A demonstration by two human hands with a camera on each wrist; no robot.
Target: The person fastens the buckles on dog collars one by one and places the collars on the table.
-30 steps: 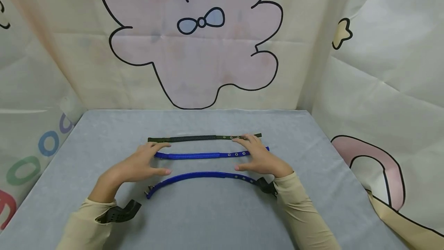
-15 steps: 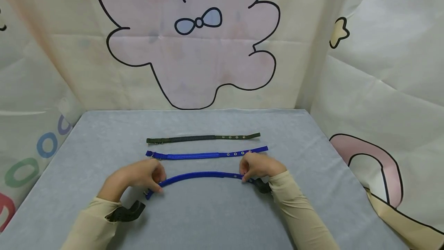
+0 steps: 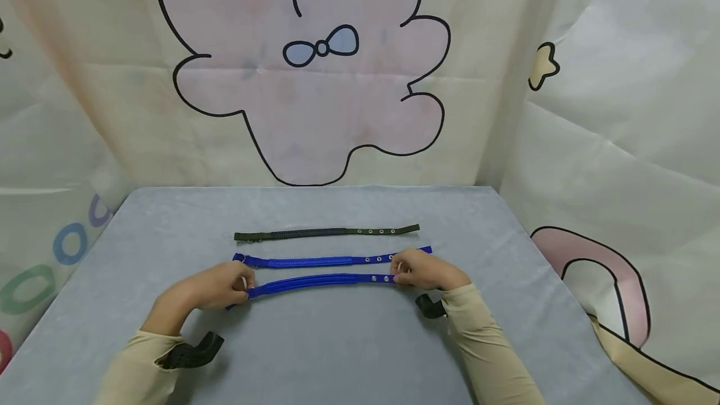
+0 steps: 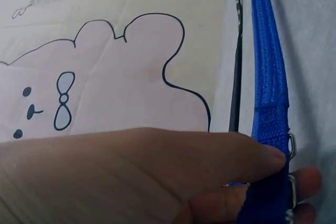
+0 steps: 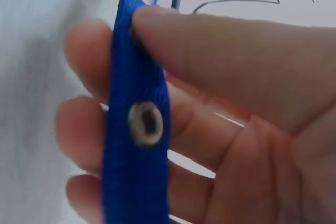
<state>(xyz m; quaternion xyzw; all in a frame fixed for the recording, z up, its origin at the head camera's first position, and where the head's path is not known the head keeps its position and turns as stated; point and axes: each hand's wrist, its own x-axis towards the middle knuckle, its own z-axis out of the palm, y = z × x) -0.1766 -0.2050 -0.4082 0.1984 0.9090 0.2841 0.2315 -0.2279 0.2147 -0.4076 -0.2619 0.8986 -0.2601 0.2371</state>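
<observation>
Frt blue strap (image 3: 320, 280) straighter vs b4

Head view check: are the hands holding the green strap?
No, the left hand and right hand both hold the nearest blue strap, while the green strap lies apart from them, farther back on the table.

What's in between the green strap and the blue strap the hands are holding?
Another blue strap: the head view shows it stretched out between the green strap and the held blue strap.
</observation>
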